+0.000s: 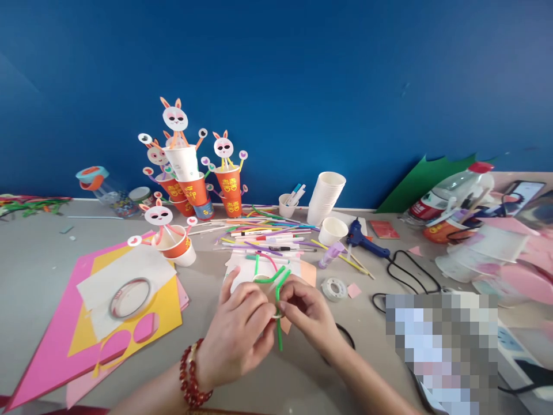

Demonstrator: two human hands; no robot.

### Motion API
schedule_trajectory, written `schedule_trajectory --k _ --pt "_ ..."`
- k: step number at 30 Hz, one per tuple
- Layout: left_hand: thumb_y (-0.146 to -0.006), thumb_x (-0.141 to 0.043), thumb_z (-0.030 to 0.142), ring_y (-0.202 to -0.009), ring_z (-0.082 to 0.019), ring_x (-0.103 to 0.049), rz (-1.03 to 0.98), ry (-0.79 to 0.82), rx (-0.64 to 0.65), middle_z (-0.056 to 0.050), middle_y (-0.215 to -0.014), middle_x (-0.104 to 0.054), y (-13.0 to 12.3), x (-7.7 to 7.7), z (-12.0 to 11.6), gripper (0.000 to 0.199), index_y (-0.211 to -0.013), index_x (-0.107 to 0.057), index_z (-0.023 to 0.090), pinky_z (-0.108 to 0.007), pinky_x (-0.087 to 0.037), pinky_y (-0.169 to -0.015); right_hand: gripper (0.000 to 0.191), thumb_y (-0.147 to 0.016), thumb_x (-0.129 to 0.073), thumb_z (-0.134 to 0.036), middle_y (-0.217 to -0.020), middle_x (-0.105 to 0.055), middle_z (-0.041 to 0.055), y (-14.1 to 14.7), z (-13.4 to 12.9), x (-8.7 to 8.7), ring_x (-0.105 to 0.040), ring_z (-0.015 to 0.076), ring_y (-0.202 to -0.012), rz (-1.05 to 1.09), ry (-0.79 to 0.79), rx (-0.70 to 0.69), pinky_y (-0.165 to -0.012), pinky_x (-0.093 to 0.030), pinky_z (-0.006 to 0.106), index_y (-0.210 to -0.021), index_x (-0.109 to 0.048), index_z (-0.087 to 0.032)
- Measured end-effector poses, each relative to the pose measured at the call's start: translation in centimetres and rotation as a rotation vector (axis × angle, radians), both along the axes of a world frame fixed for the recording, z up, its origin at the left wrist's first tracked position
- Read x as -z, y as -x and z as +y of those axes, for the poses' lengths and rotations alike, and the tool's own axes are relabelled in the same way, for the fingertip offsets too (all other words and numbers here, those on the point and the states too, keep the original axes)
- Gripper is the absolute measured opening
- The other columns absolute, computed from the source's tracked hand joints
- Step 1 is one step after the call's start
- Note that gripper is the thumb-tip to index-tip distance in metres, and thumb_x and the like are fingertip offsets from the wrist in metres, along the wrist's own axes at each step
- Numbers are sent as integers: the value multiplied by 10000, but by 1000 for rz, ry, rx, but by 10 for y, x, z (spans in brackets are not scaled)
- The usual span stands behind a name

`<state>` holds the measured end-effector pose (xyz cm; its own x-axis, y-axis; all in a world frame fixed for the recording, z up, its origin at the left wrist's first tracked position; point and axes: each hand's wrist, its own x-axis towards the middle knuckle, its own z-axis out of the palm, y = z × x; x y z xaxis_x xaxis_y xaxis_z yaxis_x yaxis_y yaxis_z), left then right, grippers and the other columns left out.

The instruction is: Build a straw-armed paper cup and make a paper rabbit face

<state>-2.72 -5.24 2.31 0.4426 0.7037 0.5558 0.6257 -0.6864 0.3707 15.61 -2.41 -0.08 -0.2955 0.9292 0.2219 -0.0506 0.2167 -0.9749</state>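
My left hand (242, 325), with red beads at the wrist, curls its fingers round a small paper cup (261, 279) that is mostly hidden behind it. My right hand (309, 311) pinches a bent green straw (277, 295) at the cup's near side. The straw's lower end sticks out below the fingers. A second green straw (276, 274) and another upright green piece (257, 266) show just beyond the hands. Under and behind them lie white paper and colored pens and straws (268, 235).
Rabbit-faced cups (188, 164) stand stacked at the back left. On the left lie colored sheets (56, 346) with a tape roll (111, 300). To the right are stacked white cups (327, 196), a glue gun (367, 245), white tape (334, 289), a glue stick (332, 255) and a bottle (453, 187).
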Motion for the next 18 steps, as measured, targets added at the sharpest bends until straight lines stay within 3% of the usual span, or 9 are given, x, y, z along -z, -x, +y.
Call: schedule_trajectory --k 4,7,9,12,14,18 --pt "-862 -580 108 -824 -165 -560 -103 36 4 17 -766 -643 1 -8 1 108 -848 -611 211 -502 -310 -1109 71 -887 -646 -251 -948 -589 55 2 -4 0 -567 171 -781 41 3 7 -650 -476 279 -841 -637 -198" --pt "-856 -589 83 -824 -170 -566 -147 -15 -4 10 -769 -658 3 -12 3 131 -873 -616 211 -507 -317 -1096 123 -910 -634 -313 -1069 -543 67 2 -9 -4 -563 153 -756 101 6 123 -627 -500 281 -982 -609 -217" --pt "-857 -594 86 -816 -176 -571 -172 -39 -17 7 -767 -662 4 -13 3 134 -881 -621 215 -516 -314 -1091 144 -921 -619 -348 -924 -545 36 1 -12 -7 -548 142 -699 82 23 136 -607 -484 269 -911 -587 -209" --pt "-858 -585 79 -825 -185 -579 -189 -45 -27 0 -782 -673 5 -13 2 147 -885 -627 217 -522 -307 -1080 224 -920 -617 -377 -730 -553 1 2 -15 -12 -533 131 -618 -36 75 -4 -571 -438 250 -799 -577 -192" --pt "-855 -583 69 -833 -188 -582 -189 -46 -26 -1 -790 -681 5 -14 2 158 -889 -630 216 -524 -301 -1076 241 -916 -617 -375 -681 -573 -3 4 -17 -14 -541 127 -597 -73 100 -74 -561 -416 240 -773 -582 -184" --pt "-846 -606 69 -834 -185 -581 -196 -63 -26 6 -791 -691 5 -14 3 158 -890 -635 218 -519 -298 -1078 264 -910 -608 -372 -645 -584 -7 7 -20 -11 -553 129 -599 -23 150 -78 -565 -401 232 -728 -563 -186"
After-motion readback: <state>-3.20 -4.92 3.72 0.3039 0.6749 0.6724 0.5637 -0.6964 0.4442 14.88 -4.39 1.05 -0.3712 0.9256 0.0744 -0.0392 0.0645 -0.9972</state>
